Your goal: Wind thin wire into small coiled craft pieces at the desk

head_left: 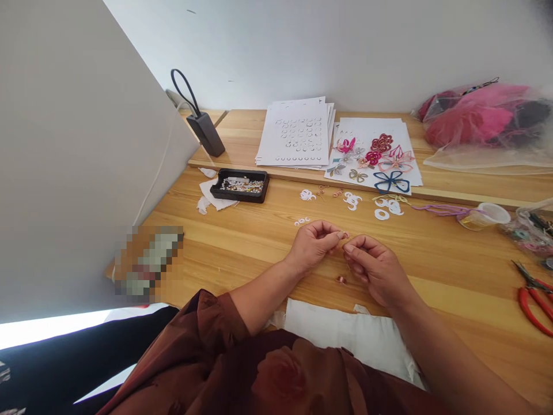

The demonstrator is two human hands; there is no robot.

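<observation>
My left hand [316, 246] is closed, its thumb and forefinger pinching a small pinkish curved piece [346, 234]. Close beside it, my right hand [375, 266] is closed too, fingertips together on what looks like a fine thread, barely visible. Below the fingers a small copper-pink spool [341, 280] lies on the wooden table [250, 248]. Small white crescent cut-outs [302, 221] lie just beyond my left hand. Farther back are more white crescents [352, 200] and small copper-coloured curved pieces [337, 193].
A black tray [239, 197] of beads stands at the left. Behind are printed sheets [294, 135], thread-wrapped flowers [391, 181] and a power bank [206, 134]. Red-handled pliers [536, 300], a plastic cup [484, 217] and a net bag [484, 124] are at right. White cloth [345, 328] lies near me.
</observation>
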